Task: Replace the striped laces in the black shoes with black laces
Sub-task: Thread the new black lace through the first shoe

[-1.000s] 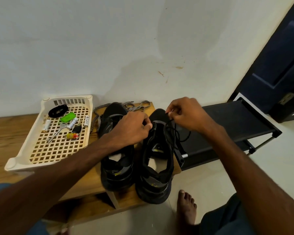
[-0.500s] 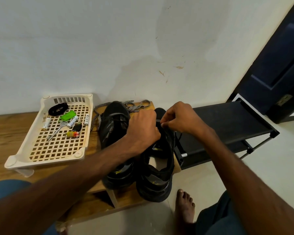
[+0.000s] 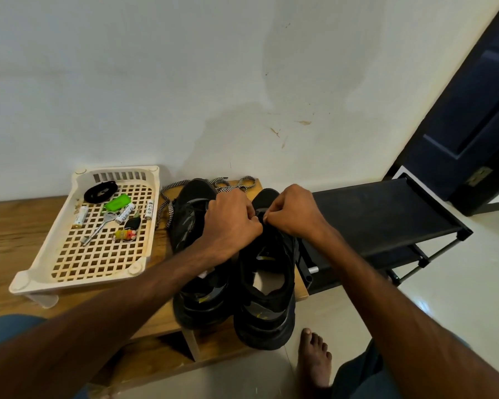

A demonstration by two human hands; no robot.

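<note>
Two black shoes stand side by side on a wooden bench [image 3: 18, 226], toes toward the wall: the left shoe [image 3: 190, 223] and the right shoe [image 3: 267, 295]. My left hand [image 3: 228, 223] and my right hand [image 3: 293, 213] meet over the front of the right shoe, fingers curled and pinching its black lace [image 3: 260, 217] at the eyelets. The lace is mostly hidden by my fingers. Striped black-and-white laces [image 3: 167, 203] lie loose on the bench behind the shoes.
A cream plastic basket [image 3: 41, 272] at the left holds batteries, a key, a green tag and a black coiled lace [image 3: 100, 191]. A low black rack [image 3: 386, 214] stands at the right, a dark door [image 3: 473, 110] beyond it. My bare foot [image 3: 314, 358] rests on the tiled floor.
My right hand came down from its raised pull to the shoe's front, and my left hand shifted right to meet it. Both now pinch at the same spot.
</note>
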